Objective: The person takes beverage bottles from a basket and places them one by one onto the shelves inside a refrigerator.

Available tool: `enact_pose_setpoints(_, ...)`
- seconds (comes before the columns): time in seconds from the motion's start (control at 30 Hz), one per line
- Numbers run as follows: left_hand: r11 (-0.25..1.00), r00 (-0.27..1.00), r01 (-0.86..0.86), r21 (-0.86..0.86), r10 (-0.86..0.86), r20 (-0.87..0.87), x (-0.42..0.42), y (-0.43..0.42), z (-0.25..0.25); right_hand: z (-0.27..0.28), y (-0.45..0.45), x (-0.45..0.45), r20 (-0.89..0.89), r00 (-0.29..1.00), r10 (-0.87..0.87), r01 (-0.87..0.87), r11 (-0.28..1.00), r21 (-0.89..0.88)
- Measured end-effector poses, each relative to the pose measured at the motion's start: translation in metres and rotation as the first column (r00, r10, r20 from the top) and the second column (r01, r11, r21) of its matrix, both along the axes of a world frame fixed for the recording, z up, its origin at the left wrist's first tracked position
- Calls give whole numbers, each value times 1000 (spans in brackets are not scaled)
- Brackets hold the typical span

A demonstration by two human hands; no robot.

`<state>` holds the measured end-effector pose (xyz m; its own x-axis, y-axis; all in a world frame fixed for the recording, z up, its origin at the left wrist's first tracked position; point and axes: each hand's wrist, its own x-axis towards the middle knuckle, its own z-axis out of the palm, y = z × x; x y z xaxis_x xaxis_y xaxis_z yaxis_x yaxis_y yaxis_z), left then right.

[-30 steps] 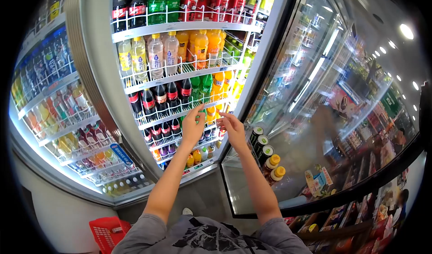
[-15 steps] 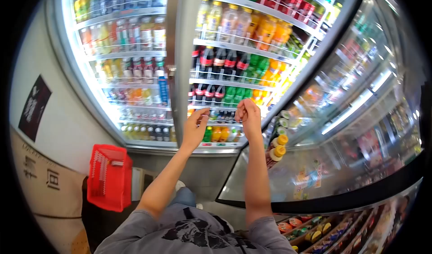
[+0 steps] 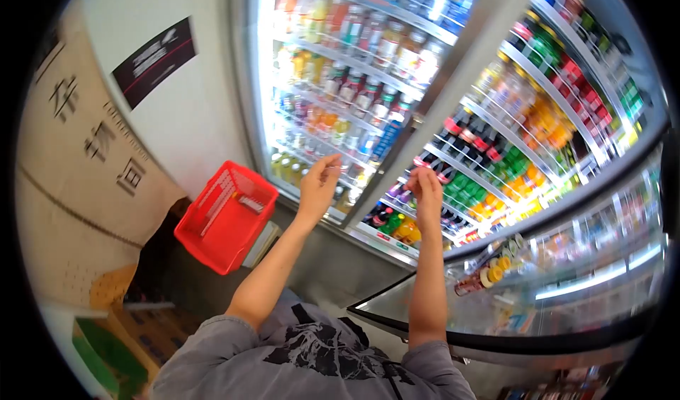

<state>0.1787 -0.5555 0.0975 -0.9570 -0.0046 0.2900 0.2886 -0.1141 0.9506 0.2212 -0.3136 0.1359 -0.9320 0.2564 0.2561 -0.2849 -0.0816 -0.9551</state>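
Note:
My left hand is raised in front of the left cooler section, its fingers loosely bent and nothing visible in it. To its right, my right hand is held up before the opened cooler section, fingers slightly curled, also with nothing visible in them. Both hands are apart from the shelves. Behind my right hand stand rows of dark cola bottles and green bottles. Orange bottles fill part of a higher shelf. Bottles with red and yellow drinks line the left section.
A red shopping basket sits low at the left, with a small pale item inside. The glass cooler door swings out at the right, bottles with yellow caps showing near its hinge side. Cardboard boxes lie at lower left.
The view has turned left, so the coolers and door have shifted right and tilted. The basket appears nearer the middle. Both hands stay raised, with nothing visible in them.

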Motion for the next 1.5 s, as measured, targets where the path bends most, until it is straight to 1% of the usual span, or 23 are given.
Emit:
enact_pose_setpoints(0.07,999,999,-43,-3,43,28,-3,-35,-1,-13,-15,-16,42,997,62,-63,998,15)
enact_pose_setpoints(0.1,998,995,-59,9,58,81,-6,-51,-3,-15,-25,-23,63,994,89,-90,996,10)
enact_pose_setpoints(0.2,986,984,-166,31,164,64,-22,-93,-21,-17,-54,-47,113,984,139,-145,988,47)
enact_pose_setpoints(0.27,978,979,-200,63,196,53,-33,-116,-34,-22,-70,-61,123,973,196,-208,974,93)
enact_pose_setpoints(0.4,961,951,-273,35,264,160,-42,-167,-36,-32,-102,-89,141,950,279,-293,952,90)
enact_pose_setpoints(0.47,932,916,-363,14,354,189,-50,-192,-42,-39,-121,-104,146,942,303,-319,943,94)
enact_pose_setpoints(0.57,918,905,-394,29,383,185,-66,-232,-71,-48,-153,-122,166,922,350,-367,926,89)
enact_pose_setpoints(0.67,918,902,-393,47,375,211,-72,-256,-77,-64,-192,-142,202,897,392,-411,909,61)
enact_pose_setpoints(0.73,911,893,-406,68,380,240,-74,-270,-81,-77,-219,-157,205,872,445,-465,883,61)
enact_pose_setpoints(0.77,909,892,-410,79,381,241,-74,-276,-85,-85,-232,-164,226,851,474,-488,873,6)
enact_pose_setpoints(0.83,901,886,-426,84,396,242,-74,-288,-91,-92,-258,-174,232,811,537,-551,835,-7)
enact_pose_setpoints(0.9,874,850,-472,117,417,321,-75,-296,-97,-104,-280,-191,266,760,593,-610,792,-21)
enact_pose_setpoints(0.93,864,843,-489,120,433,318,-79,-302,-103,-110,-291,-200,272,722,636,-650,759,-48)
enact_pose_setpoints(1.0,858,817,-510,55,463,345,-76,-312,-122,-126,-314,-218,301,663,685,-699,711,-78)
enact_pose_setpoints(1.07,822,769,-565,63,498,401,-72,-314,-144,-154,-334,-235,341,625,702,-746,666,-5)
enact_pose_setpoints(1.1,805,737,-590,56,510,444,-70,-315,-154,-168,-345,-241,357,590,724,-758,649,-63)
enact_pose_setpoints(1.13,785,716,-618,49,536,447,-68,-314,-167,-184,-354,-249,358,563,745,-779,623,-70)
enact_pose_setpoints(1.2,790,684,-612,47,498,533,-61,-311,-195,-221,-371,-258,411,515,752,-782,609,-134)
enact_pose_setpoints(1.27,780,641,-626,12,506,578,-61,-309,-217,-255,-380,-265,463,468,753,-798,585,-145)
enact_pose_setpoints(1.33,775,603,-632,-6,496,625,-60,-304,-242,-282,-383,-268,498,463,733,-804,584,-112)
enact_pose_setpoints(1.4,717,527,-697,32,481,700,-63,-296,-265,-314,-381,-267,524,440,730,-821,563,-94)
enact_pose_setpoints(1.43,706,517,-708,37,481,708,-65,-291,-273,-335,-379,-267,571,408,713,-830,550,-94)
enact_pose_setpoints(1.5,712,423,-702,-3,421,802,-67,-283,-290,-380,-378,-270,660,350,664,-859,509,-57)
